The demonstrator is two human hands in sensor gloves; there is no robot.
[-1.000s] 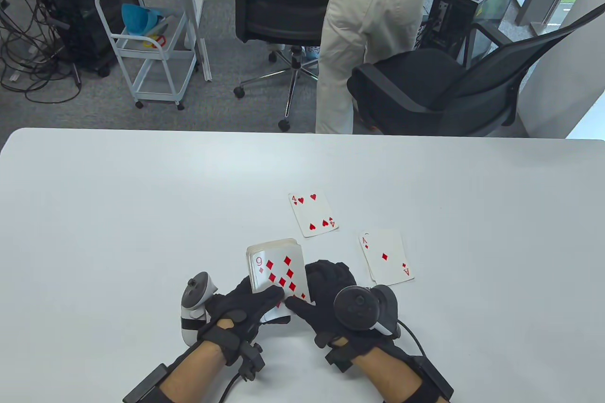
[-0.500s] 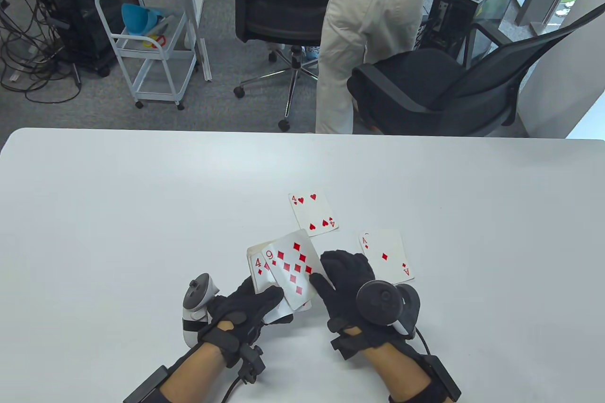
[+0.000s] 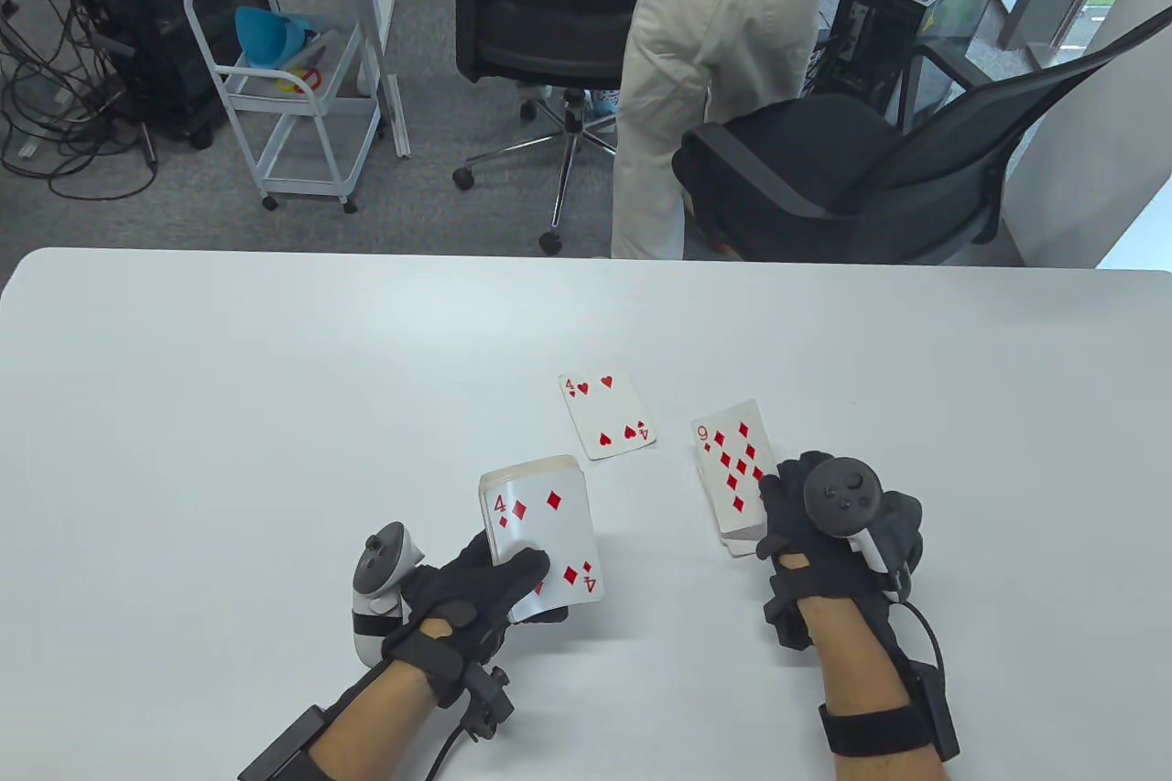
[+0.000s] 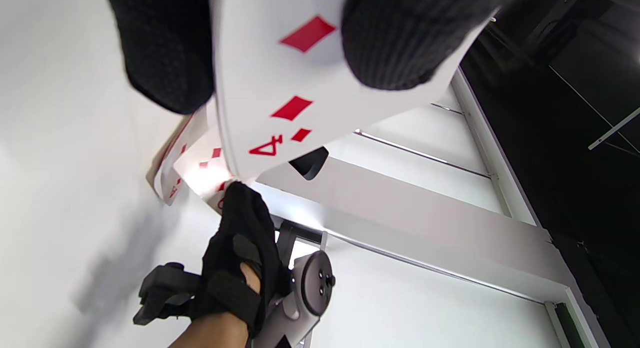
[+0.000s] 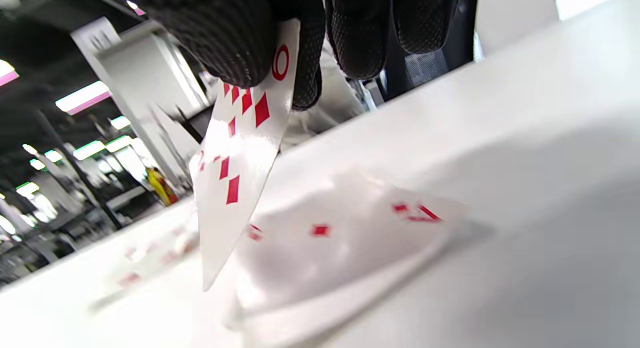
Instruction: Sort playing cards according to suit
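My left hand holds the face-up deck above the table's near middle; the four of diamonds is its top card, with my thumb on it. My right hand pinches the nine of diamonds and holds it just above the ace of diamonds, which lies on the table and is mostly hidden beneath it in the table view. In the right wrist view the nine hangs tilted from my fingers. The four of hearts lies face up alone, further in.
The white table spreads wide on all sides of the cards. Beyond its far edge stand a person, two office chairs and a white cart.
My right hand slid the nine of diamonds off the deck and carried it right, over the ace of diamonds. The four of diamonds now tops the deck. My left hand stayed put.
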